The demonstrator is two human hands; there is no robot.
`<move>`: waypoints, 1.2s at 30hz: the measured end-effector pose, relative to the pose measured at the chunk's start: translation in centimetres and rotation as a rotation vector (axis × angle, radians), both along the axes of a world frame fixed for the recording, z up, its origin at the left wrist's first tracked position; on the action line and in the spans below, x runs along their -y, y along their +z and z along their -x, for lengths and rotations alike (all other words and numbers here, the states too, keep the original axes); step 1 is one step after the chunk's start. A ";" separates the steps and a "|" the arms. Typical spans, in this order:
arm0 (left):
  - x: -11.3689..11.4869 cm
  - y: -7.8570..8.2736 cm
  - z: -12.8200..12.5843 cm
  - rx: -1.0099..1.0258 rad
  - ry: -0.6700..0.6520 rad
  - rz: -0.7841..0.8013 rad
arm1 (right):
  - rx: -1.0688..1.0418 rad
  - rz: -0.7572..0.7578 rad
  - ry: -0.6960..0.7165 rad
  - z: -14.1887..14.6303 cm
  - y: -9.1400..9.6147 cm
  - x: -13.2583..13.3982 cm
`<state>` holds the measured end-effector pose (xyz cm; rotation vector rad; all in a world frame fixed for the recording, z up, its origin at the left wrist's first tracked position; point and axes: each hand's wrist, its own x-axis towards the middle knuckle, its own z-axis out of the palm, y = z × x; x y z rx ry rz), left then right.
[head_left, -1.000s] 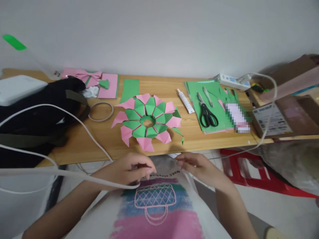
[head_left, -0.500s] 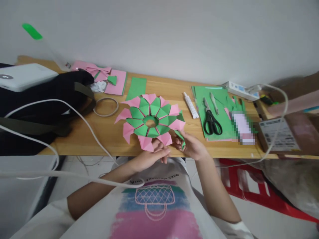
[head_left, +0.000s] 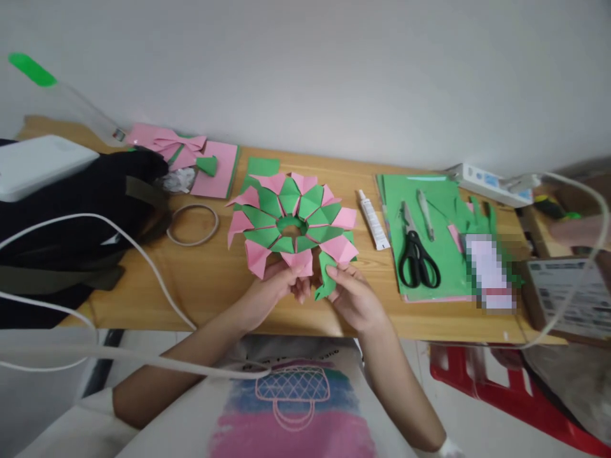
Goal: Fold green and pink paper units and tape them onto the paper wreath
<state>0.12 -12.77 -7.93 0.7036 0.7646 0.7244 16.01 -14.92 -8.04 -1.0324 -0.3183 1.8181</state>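
A ring-shaped paper flower (head_left: 321, 221) of folded green petals with pink tips is held above the desk. My left hand (head_left: 277, 285) grips it by a pink tip at its near edge, fingers partly hidden beneath. In my right hand (head_left: 356, 294) a folded green paper piece (head_left: 326, 280) is pinched between thumb and fingers, just under the flower's near right edge. Whether that piece touches the flower I cannot tell.
Right of the flower lie a white glue tube (head_left: 374, 220), black-handled scissors (head_left: 418, 257) and a craft knife (head_left: 426, 215) on green sheets (head_left: 391, 191). On the left are a tape ring (head_left: 216, 228), a black bag (head_left: 119, 184) and a white cable (head_left: 143, 254). A power strip (head_left: 487, 183) sits by the wall.
The view has shifted a little. The flower has turned and tilted in my left hand. My right hand has brought the green paper piece left, closer to the flower's near edge.
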 end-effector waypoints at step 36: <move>-0.9 -1.0 -0.1 0.237 0.126 0.362 | 0.017 0.024 -0.068 0.8 -0.4 -0.7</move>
